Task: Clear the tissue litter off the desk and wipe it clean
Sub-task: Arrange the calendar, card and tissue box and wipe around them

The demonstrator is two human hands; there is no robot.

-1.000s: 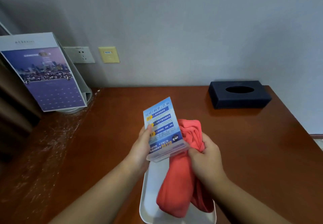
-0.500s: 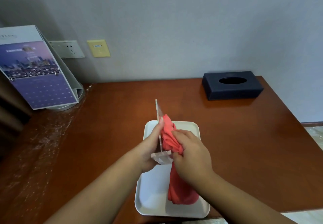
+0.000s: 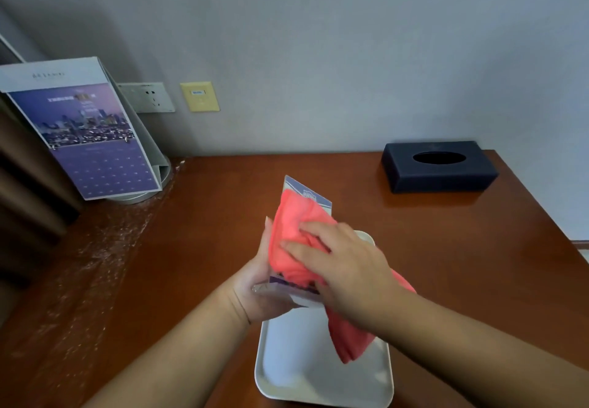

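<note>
**Cloth pressed flat on a card held above the tray**

The left hand [image 3: 264, 283] holds a printed card in a clear plastic stand [image 3: 306, 193] above the reddish-brown wooden table [image 3: 430, 248]. Its grip cups the stand's clear foot from below, and the thumb lies up the card's left edge. The fingers behind the card are hidden.

The card's long axis stands nearly upright. Its top edge points up and away towards the wall, leaning a little to the right.

The right hand [image 3: 345, 269] presses a coral-red cloth [image 3: 294, 226] against the card's face, its grip spread and the fingers fairly straight. The thumb cannot be seen.

The cloth runs long from the card's upper left, down under the palm, to a loose tail at the lower right. The tail hangs over a white rounded rectangular tray [image 3: 306, 372], and whether it touches the tray cannot be told.

The cloth covers most of the card's print; only a blue strip at the top and a purple band near the foot show, too blurred to read. The tray's far end is hidden behind the hands.

A dark navy tissue box [image 3: 438, 167] sits at the table's far right, well apart. A purple skyline calendar on a grey stand [image 3: 89, 140] leans at the far left, cut off by the frame edge. A white wall socket [image 3: 147, 97] and a yellow wall plate [image 3: 200, 96] are on the wall.
</note>
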